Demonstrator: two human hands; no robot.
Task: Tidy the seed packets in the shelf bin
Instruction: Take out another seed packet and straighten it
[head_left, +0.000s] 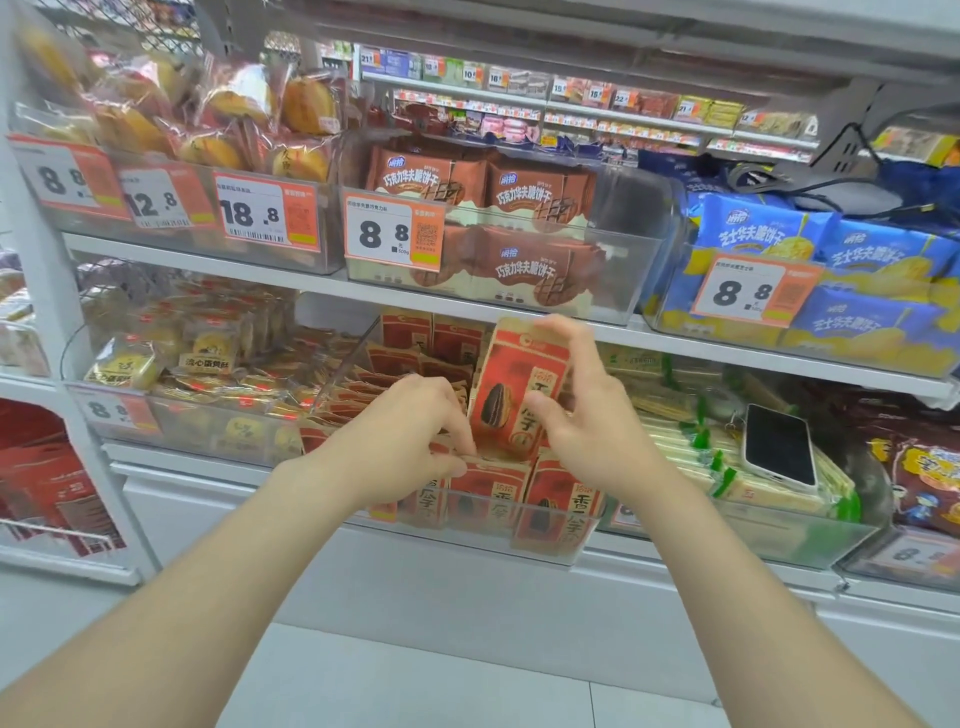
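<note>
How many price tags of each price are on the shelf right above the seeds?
8.8 tags: 3
12.8 tag: 1
18.8 tag: 1
Total: 5

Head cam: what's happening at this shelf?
A person is sorting a clear plastic shelf bin of red-and-tan sunflower seed packets. The right hand grips one raised seed packet, upright above the rows. The left hand pinches the top edge of a front-row seed packet. Packets behind lean unevenly, so tidying looks unfinished. A white smartphone lies on pale green-trimmed packs in the next bin.
</note>
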